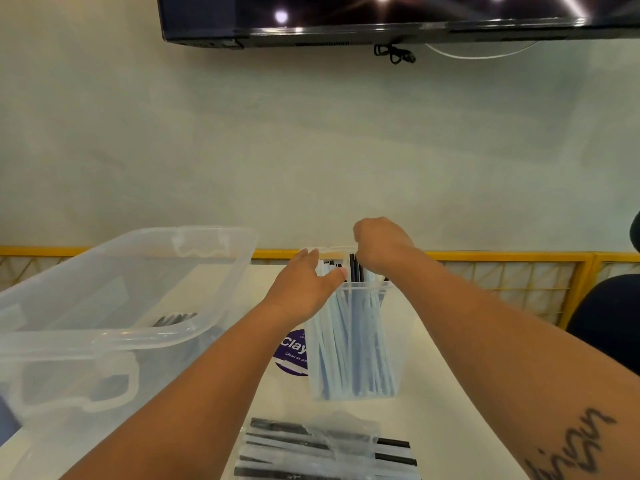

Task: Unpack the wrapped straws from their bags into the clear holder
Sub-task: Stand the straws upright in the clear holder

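The holder [367, 287] stands upright mid-table [450, 393], packed with wrapped straws [346, 344]. The left hand [304, 285] lies open against the straw tops, thumb touching them. The right hand [381, 247] curls over the tops; I cannot tell whether it grips any. A bag [311, 445] of straws lies nearer, beside a clear bin [138, 336].
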Demonstrator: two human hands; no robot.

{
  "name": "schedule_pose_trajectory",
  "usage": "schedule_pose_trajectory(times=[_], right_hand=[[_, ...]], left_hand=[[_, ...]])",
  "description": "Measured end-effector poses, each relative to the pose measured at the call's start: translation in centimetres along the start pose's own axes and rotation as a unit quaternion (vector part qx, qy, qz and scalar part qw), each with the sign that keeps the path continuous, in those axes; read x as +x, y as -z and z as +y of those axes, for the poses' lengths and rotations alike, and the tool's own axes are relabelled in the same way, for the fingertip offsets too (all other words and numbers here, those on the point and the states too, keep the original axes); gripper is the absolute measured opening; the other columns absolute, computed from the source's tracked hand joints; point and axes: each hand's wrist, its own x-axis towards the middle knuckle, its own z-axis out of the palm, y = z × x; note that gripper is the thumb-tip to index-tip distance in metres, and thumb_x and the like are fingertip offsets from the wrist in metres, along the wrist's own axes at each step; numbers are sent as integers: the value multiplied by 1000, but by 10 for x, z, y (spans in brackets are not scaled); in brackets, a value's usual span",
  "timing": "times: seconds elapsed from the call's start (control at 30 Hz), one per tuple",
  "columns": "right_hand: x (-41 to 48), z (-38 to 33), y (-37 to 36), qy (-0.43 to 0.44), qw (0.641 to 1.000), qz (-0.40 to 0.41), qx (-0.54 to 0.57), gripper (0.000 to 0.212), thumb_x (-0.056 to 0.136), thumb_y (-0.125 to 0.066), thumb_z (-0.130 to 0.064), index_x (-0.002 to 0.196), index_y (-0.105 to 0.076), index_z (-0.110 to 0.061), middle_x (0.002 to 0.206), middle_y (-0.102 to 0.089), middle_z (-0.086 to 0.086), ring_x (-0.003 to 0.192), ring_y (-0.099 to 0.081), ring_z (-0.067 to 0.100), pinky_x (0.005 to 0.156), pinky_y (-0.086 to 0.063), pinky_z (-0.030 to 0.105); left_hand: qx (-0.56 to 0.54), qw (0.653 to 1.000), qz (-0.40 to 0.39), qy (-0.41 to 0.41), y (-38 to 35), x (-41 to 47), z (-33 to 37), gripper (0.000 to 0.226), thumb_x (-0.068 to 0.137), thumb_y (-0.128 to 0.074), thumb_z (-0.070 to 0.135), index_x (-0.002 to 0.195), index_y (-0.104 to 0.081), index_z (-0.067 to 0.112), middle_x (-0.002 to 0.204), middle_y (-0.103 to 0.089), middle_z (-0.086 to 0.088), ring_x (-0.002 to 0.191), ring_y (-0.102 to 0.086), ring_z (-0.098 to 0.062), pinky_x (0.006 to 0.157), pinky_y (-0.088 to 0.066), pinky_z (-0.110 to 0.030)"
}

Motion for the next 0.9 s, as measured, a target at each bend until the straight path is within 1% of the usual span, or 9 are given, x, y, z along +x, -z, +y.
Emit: schedule_pose_trajectory(times=[0.07, 0.13, 0.23, 0.33, 0.43, 0.5, 0.67, 0.8, 0.9], right_hand=[[2, 0, 3, 40, 999, 8, 36, 33, 85, -50, 2, 115, -58, -9, 116, -60, 11, 103, -57, 26, 80, -47, 31], [5, 3, 3, 65, 995, -6, 72, 32, 86, -52, 0, 115, -62, -10, 121, -61, 8, 110, -56, 24, 88, -47, 30], [4, 8, -2, 75, 992, -42, 92, 26, 87, -54, 1, 105, -69, -9, 114, -66, 8, 104, -60, 21, 83, -46, 25], [1, 10, -5, 88, 990, -55, 90, 28, 88, -52, 3, 107, -69, -9, 115, -66, 7, 102, -60, 19, 77, -43, 20], [1, 10, -5, 106, 990, -73, 66, 39, 87, -45, 9, 115, -66, -11, 120, -63, 7, 83, -57, 13, 56, -42, 10], [2, 10, -6, 116, 990, -71, 48, 44, 86, -43, 11, 117, -64, -11, 125, -61, 8, 90, -58, 17, 62, -42, 16], [9, 14, -11, 103, 994, -29, 15, 33, 86, -57, -1, 117, -62, -12, 122, -59, 11, 104, -58, 25, 83, -48, 29], [8, 18, -1, 80, 994, 50, 60, 28, 87, -61, -11, 115, -62, -11, 113, -63, 11, 101, -58, 25, 77, -43, 27], [-6, 19, 12, 64, 980, 128, 137, 23, 91, -53, -11, 111, -65, -9, 109, -67, 9, 101, -60, 23, 83, -47, 28]], left_hand=[[4, 1000, -1, 0, 0, 0, -1, 69, 93, -43, 48, 149, -20, 16, 158, -12, -1, 145, -11, -17, 115, -15, -32], [4, 1000, -1, 0, -1, 1, -1, 69, 93, -43, 49, 149, -20, 16, 158, -12, -1, 145, -11, -17, 114, -15, -32], [0, 1000, 1, 2, -1, 1, -1, 69, 93, -44, 49, 149, -22, 16, 158, -12, -1, 145, -12, -17, 114, -16, -32], [-1, 1000, 1, 0, -1, 1, -1, 68, 93, -44, 49, 149, -22, 16, 158, -12, -1, 145, -11, -16, 114, -15, -32], [-2, 1000, 0, 2, -1, 0, 0, 67, 93, -44, 48, 149, -23, 16, 158, -12, -1, 145, -12, -17, 114, -15, -32], [-2, 1000, -1, 3, -1, 0, 0, 66, 94, -43, 48, 149, -23, 17, 158, -11, -1, 145, -11, -17, 114, -15, -32], [-24, 1000, -3, -1, 2, -4, 2, 67, 93, -44, 49, 149, -19, 20, 158, -13, 1, 145, -11, -16, 115, -15, -33], [-97, 995, 27, -17, 4, -14, 6, 63, 94, -43, 47, 149, -18, 26, 158, -14, 4, 144, -14, -15, 114, -18, -33], [-120, 991, 56, -34, 5, -23, 7, 60, 95, -43, 44, 148, -21, 28, 157, -16, 7, 144, -14, -12, 114, -17, -32]])
